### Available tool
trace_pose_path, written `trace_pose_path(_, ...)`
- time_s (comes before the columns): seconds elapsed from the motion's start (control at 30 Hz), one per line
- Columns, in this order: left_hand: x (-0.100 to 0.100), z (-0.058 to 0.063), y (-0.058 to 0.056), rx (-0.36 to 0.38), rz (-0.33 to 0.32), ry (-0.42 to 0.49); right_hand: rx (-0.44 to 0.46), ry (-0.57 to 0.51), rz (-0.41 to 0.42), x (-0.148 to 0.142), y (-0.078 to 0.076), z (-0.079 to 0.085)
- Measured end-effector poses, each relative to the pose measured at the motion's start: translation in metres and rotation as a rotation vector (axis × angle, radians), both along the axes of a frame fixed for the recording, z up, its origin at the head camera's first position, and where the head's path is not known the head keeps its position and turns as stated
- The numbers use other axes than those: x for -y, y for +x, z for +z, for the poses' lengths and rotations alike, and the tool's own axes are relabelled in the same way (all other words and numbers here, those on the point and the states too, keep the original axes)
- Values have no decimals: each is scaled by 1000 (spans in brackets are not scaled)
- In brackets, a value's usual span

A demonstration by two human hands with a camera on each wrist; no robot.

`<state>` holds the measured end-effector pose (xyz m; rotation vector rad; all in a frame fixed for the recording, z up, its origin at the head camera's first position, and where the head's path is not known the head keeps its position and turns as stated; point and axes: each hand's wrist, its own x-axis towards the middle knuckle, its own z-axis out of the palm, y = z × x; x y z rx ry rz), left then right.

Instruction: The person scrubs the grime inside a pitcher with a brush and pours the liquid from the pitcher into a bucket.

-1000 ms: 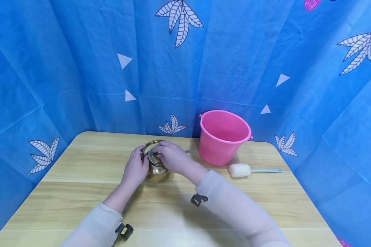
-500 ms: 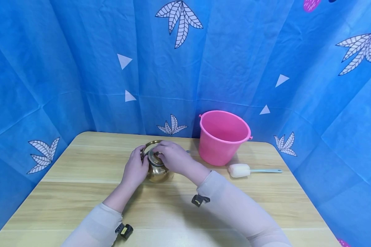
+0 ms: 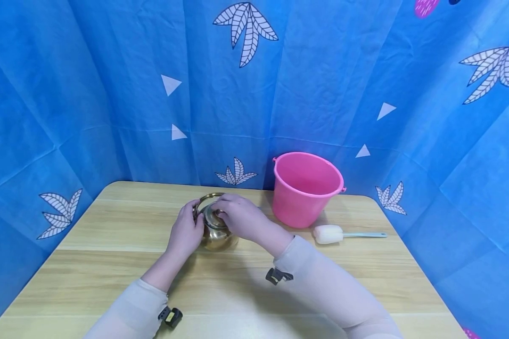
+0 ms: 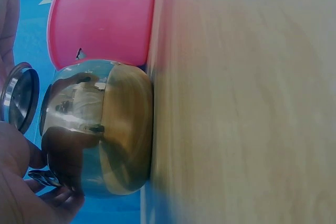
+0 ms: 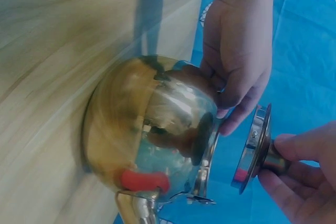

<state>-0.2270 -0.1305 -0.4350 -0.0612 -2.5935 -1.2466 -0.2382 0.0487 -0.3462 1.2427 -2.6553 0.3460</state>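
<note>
A shiny brass-coloured teapot (image 3: 217, 240) stands upright on the table, with its spout (image 5: 135, 208) visible in the right wrist view. My left hand (image 3: 188, 230) grips the base of its hoop handle (image 3: 207, 196), beside the pot's mouth. Between the thumb and fingers of my right hand (image 3: 242, 216) is the knob of the round metal lid (image 5: 253, 148). The right wrist view has the lid apart from the pot's mouth, its underside toward the opening. In the left wrist view the lid (image 4: 22, 98) likewise hangs clear of the pot (image 4: 100, 129).
A pink bucket (image 3: 297, 207) stands at the back, right of the teapot. In front of it lies a sponge bottle brush (image 3: 328, 234) with a pale blue-green handle. Blue patterned curtain (image 3: 237, 103) surrounds the back and sides of the wooden table (image 3: 123, 226).
My right hand and forearm have shifted slightly to the right, and the lid in its fingers has moved a little with them. My left hand and the teapot have kept their places.
</note>
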Motion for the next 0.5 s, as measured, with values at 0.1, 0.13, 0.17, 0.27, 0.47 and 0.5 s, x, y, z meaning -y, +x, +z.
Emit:
trace_pose_path(0.1,0,0,0,0,2,0,9,0,-1,-1,1,2)
trace_pose_path(0.13,0,0,0,-2,2,-2,13,-1,-1,-2,2,2)
trace_pose_path(0.17,0,0,0,-2,2,-2,15,0,-3,-2,2,3)
trace_pose_path(0.27,0,0,0,-1,3,-2,21,-3,-6,-3,2,4)
trace_pose_path(0.47,0,0,0,-4,3,1,38,-3,-13,-7,4,5)
trace_pose_path(0.5,0,-1,0,-5,3,1,40,-3,-16,-8,4,5)
